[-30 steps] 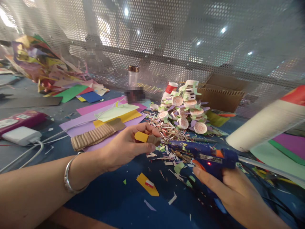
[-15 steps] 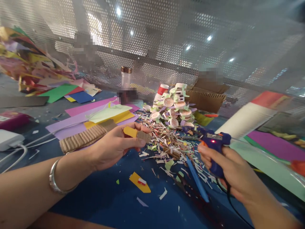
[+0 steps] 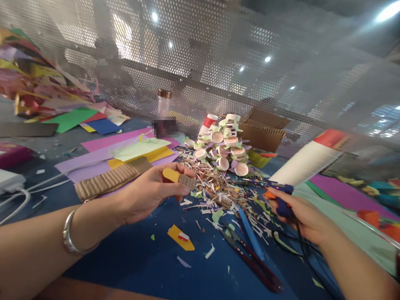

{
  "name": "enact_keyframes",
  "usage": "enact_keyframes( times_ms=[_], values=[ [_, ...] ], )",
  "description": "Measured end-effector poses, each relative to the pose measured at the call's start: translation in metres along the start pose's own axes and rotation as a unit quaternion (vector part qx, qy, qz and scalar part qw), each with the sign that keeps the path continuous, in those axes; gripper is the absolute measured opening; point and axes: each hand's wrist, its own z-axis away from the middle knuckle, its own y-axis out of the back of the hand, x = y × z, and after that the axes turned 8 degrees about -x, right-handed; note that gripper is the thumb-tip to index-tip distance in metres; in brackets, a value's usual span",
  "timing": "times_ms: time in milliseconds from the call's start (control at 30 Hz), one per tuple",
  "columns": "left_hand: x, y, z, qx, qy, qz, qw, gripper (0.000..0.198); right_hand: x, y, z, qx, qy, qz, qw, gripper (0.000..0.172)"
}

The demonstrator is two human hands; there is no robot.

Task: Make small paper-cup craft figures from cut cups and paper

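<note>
My left hand (image 3: 156, 187) pinches a small piece of corrugated cardboard (image 3: 186, 181) with a yellow paper strip (image 3: 170, 175) on it. At the right, my right hand (image 3: 296, 212) is wrapped round a dark blue glue gun (image 3: 285, 204), its orange trigger under the fingers and its nozzle toward the paper scraps. On the blue table below my left hand lies a yellow pointed paper piece (image 3: 175, 241) bearing a small red and white bit. Dark red-handled scissors (image 3: 254, 262) and a blue stick-like tool (image 3: 251, 233) lie between the hands.
Shredded paper scraps (image 3: 218, 187) spread before a stack of small round paper pieces (image 3: 226, 143). Behind stand a cardboard box (image 3: 265, 131) and a lidded bottle (image 3: 163, 104). Coloured sheets and a corrugated strip (image 3: 109, 179) lie left. A large white roll (image 3: 308, 160) leans right.
My right hand has lowered the glue gun slightly and turned it, exposing more of the scissors. My left hand keeps its pinch on the cardboard piece. The whole view has shifted a little.
</note>
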Motion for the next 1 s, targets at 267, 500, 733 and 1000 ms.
enact_keyframes(
  times_ms=[267, 500, 733, 1000],
  values=[
    [0.002, -0.001, 0.000, -0.006, -0.006, 0.002, 1.000, 0.025, 0.002, 0.006, 0.006, 0.004, -0.018, 0.105, 0.994, 0.039],
    [-0.001, 0.001, -0.001, 0.000, 0.006, -0.019, 1.000, 0.025, -0.007, -0.006, 0.045, 0.090, 0.266, 0.507, 0.815, 0.027],
    [-0.002, 0.005, -0.003, 0.009, -0.024, -0.032, 0.999, 0.027, -0.022, -0.139, 0.101, -0.268, 0.322, 0.456, 0.785, 0.002],
    [0.000, 0.006, -0.003, 0.005, -0.017, -0.040, 0.999, 0.025, -0.023, -0.159, 0.099, -0.303, 0.267, 0.500, 0.766, 0.008]
  ],
)
